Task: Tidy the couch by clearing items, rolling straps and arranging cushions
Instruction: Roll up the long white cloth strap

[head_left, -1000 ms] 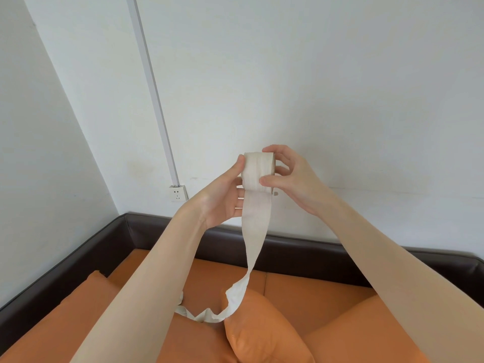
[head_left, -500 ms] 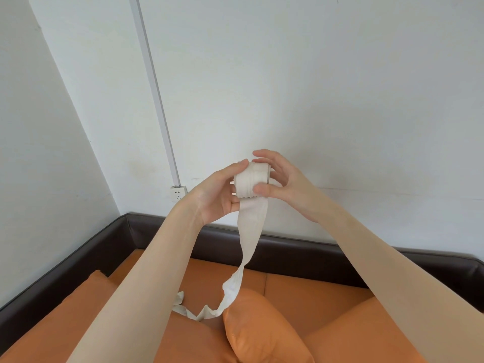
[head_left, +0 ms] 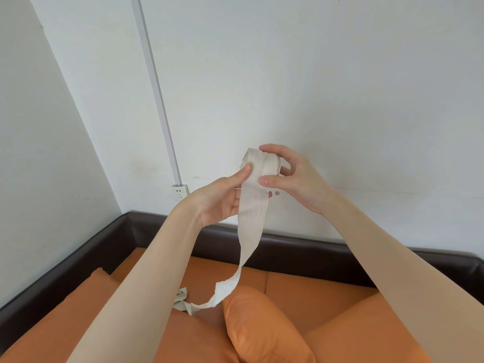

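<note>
Evidently, a strap-rolling step was in hand. The pale strap (head_left: 251,226) was held up before the wall, above the couch (head_left: 301,286), its wound part forming a roll (head_left: 262,166) between the two hands. The right hand (head_left: 296,179) was closed around the roll, thumb on the near face and fingers curled over the top and far end. The left hand (head_left: 222,200) was pinching the strap just below the roll, thumb pressed on the roll's left edge.

The roll's long axis was observed to lie roughly level, left to right, across the view. The unwound tail was seen to hang straight down from the roll, then to bend leftward and end in a crumpled heap on the orange seat, beside an orange cushion (head_left: 262,326). The tail's long axis was thus judged to be near vertical, at right angles to the roll's axis.

The left hand was the nearer to the loose tail; feeding further length was judged to fall to it, with turning left to the right hand. A fair length remained unrolled.
</note>
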